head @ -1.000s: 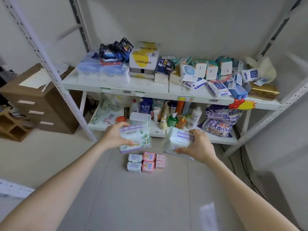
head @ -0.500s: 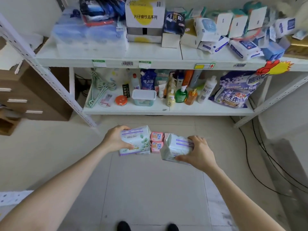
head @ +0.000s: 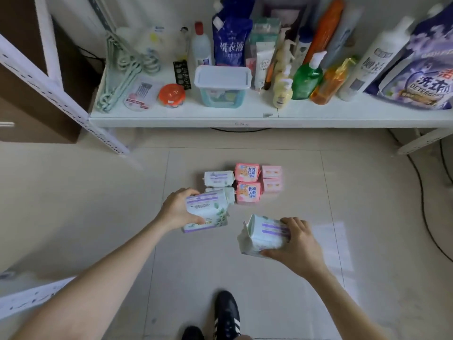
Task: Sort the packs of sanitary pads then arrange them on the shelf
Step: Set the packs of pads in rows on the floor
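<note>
The left hand (head: 179, 209) grips one end of a large white-and-purple pack, the left pack (head: 208, 212), with fingers curled over its top and thumb on the near side. The right hand (head: 294, 244) clasps the right pack (head: 262, 235), which looks like the same kind, fingers wrapped over the top and thumb underneath. Both packs are held low at frame centre, one per hand, probably so the pair can be set down together as a group of their own.

Just above them, six smaller packs lie on the floor (head: 98, 192) in tight columns by kind: white packs (head: 218, 178) at left, red packs (head: 247, 172) in the middle, pink packs (head: 271, 171) at right. This reads as sorting under way, with nothing shelved yet. The left pack overlaps the nearer white one, perhaps because the colours match. Whether either held pack touches the floor cannot be told.

The floor is pale, glossy tile. Across the top of the frame runs a low white shelf (head: 245, 119), crowded with green hangers (head: 122, 69) at left, a lidded tub (head: 221, 85) in the middle, pump bottles (head: 306, 79), and a detergent bag (head: 426, 77) at far right. A brown cabinet (head: 24, 106) stands at upper left and cables (head: 429, 217) trail down the right edge. A dark shoe (head: 226, 312) shows at bottom centre.
</note>
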`<state>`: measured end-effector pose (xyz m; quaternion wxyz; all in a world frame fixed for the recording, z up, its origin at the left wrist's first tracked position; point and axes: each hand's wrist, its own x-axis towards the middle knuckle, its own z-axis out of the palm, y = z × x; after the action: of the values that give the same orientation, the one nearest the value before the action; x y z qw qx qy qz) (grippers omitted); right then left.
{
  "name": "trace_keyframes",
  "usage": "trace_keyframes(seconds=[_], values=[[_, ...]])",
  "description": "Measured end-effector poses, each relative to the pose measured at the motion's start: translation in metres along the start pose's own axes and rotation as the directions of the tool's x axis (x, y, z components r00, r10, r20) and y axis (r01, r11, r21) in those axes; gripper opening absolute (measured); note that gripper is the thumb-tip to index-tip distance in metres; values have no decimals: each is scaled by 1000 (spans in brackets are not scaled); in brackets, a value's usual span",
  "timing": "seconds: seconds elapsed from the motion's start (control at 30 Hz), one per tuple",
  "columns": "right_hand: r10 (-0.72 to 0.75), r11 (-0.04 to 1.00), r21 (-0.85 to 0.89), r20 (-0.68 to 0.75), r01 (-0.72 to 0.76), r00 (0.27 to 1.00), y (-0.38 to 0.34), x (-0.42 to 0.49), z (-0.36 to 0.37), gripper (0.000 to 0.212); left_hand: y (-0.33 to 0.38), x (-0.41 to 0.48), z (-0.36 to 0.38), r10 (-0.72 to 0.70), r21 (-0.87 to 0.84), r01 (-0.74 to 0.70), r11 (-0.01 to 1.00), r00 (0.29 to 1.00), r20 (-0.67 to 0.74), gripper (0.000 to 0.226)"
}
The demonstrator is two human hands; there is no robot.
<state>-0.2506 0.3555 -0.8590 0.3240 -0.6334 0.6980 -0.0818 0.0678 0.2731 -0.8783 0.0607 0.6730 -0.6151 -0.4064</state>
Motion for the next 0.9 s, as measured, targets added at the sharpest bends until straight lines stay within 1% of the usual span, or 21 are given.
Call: trace_keyframes(seconds=[0.1, 0.17, 0.4, 0.57, 0.67, 0.73, 0.8, 0.87, 0.9], values=[[-12, 1000, -15, 11, 12, 1000, 33, 24, 61, 86, -47, 42, 42, 21, 12, -21, 1000, 1000, 22, 77], [-20, 999, -27, 5, 20, 1000, 48, 38, 89, 86, -67, 63, 62, 46, 11, -46, 999, 999, 26, 77], [-68, 996, -65, -8, 67, 998, 99, 88, 199, 86, -145, 137, 150, 185, 16, -186, 982, 982, 36, 78], [-90, 991, -98, -13, 88, 996, 125, 108, 257, 86, -179, 167, 187, 295, 9, -295, 955, 955, 12, 77], [-111, 988, -111, -27, 107, 993, 135, 112, 282, 80, -193, 175, 201, 341, 2, -341, 940, 940, -17, 77], [-133, 986, -109, -32, 129, 991, 138, 113, 294, 75, -200, 177, 208, 354, -34, -355, 934, 935, -22, 78], [-157, 984, -94, -41, 153, 987, 139, 113, 303, 77, -208, 175, 213, 366, -110, -366, 924, 930, -21, 79], [-159, 987, -26, -72, 157, 985, 139, 112, 312, 87, -215, 173, 217, 336, -236, -332, 913, 942, -28, 78], [-150, 988, 26, -86, 152, 985, 139, 110, 315, 96, -219, 171, 217, 291, -316, -286, 905, 956, -33, 78]])
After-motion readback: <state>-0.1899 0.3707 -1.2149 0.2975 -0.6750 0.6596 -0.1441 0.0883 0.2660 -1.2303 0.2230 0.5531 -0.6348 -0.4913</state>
